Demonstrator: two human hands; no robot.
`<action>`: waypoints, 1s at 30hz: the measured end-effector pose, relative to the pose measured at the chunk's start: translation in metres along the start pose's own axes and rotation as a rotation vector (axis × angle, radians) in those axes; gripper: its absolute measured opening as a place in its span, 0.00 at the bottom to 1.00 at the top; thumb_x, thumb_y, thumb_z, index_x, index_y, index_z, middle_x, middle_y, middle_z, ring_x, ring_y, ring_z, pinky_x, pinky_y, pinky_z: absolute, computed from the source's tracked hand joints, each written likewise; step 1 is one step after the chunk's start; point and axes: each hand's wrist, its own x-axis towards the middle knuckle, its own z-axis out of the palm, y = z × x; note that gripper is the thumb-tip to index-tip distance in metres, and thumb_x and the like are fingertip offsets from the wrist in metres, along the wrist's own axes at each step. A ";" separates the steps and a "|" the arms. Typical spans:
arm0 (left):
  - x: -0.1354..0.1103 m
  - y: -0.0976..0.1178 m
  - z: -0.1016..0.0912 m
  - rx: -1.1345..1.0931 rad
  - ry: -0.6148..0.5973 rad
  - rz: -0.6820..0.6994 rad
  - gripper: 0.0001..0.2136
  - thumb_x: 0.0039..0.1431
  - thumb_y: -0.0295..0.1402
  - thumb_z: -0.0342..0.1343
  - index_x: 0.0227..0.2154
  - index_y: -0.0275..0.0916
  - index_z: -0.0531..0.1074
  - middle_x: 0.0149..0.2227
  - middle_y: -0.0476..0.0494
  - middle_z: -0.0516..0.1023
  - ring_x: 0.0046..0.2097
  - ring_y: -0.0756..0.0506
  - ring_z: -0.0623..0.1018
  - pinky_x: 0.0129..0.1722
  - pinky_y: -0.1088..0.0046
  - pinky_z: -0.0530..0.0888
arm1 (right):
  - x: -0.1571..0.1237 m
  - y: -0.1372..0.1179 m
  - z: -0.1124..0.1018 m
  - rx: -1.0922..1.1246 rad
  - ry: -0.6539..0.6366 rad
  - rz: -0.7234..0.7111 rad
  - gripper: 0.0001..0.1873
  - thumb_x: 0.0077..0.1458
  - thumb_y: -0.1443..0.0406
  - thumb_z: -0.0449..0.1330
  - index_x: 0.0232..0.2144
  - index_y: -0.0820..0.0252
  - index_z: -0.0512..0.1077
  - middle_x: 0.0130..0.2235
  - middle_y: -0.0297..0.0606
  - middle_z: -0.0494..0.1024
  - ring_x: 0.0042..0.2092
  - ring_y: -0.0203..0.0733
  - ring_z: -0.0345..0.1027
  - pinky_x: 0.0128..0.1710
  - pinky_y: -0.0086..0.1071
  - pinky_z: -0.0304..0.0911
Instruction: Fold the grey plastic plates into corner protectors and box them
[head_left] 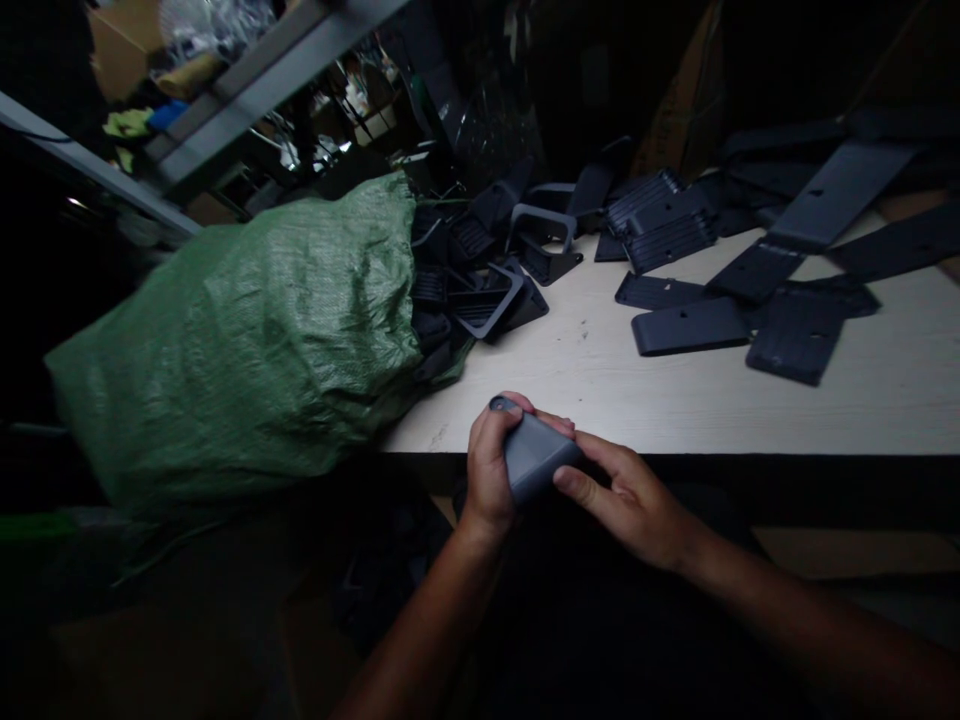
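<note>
A grey plastic part [534, 457] with a rounded end is held just in front of the table's near edge. My left hand [491, 470] is closed around its left side, thumb on top. My right hand [628, 495] grips its right side, fingers curled over it and thumb pressed to its lower edge. Both forearms reach up from the bottom of the view.
A pale table [675, 385] carries several dark flat plastic plates [690, 325] at right and dark bracket-shaped parts [487, 290] spilling from a green woven sack [247, 340] at left. Metal shelving [247, 80] stands behind. Below the table it is dark.
</note>
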 end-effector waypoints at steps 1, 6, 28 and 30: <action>0.001 -0.001 0.002 -0.010 -0.013 -0.004 0.05 0.61 0.36 0.53 0.34 0.41 0.69 0.29 0.42 0.85 0.42 0.37 0.84 0.50 0.58 0.76 | -0.001 0.000 -0.001 -0.015 0.008 -0.002 0.31 0.66 0.54 0.64 0.67 0.54 0.67 0.69 0.40 0.67 0.71 0.50 0.56 0.74 0.45 0.46; 0.000 -0.008 0.019 0.007 -0.053 0.059 0.05 0.64 0.34 0.51 0.35 0.41 0.69 0.29 0.43 0.84 0.43 0.38 0.84 0.53 0.56 0.75 | -0.008 0.002 -0.003 -0.072 0.108 -0.052 0.38 0.58 0.58 0.73 0.67 0.54 0.66 0.68 0.41 0.68 0.70 0.51 0.58 0.72 0.43 0.51; 0.056 -0.025 0.088 -0.297 0.110 -0.485 0.06 0.56 0.34 0.51 0.28 0.39 0.71 0.27 0.41 0.82 0.33 0.41 0.84 0.43 0.62 0.79 | -0.028 -0.015 -0.100 -0.059 0.159 0.158 0.21 0.70 0.51 0.58 0.33 0.60 0.78 0.30 0.33 0.74 0.32 0.36 0.65 0.31 0.28 0.60; 0.063 -0.031 0.090 -0.267 0.172 -0.550 0.08 0.56 0.35 0.50 0.27 0.39 0.71 0.27 0.39 0.82 0.33 0.40 0.84 0.40 0.63 0.79 | -0.025 -0.011 -0.106 -0.007 0.176 0.183 0.22 0.69 0.51 0.59 0.30 0.61 0.77 0.28 0.33 0.72 0.30 0.35 0.62 0.29 0.28 0.57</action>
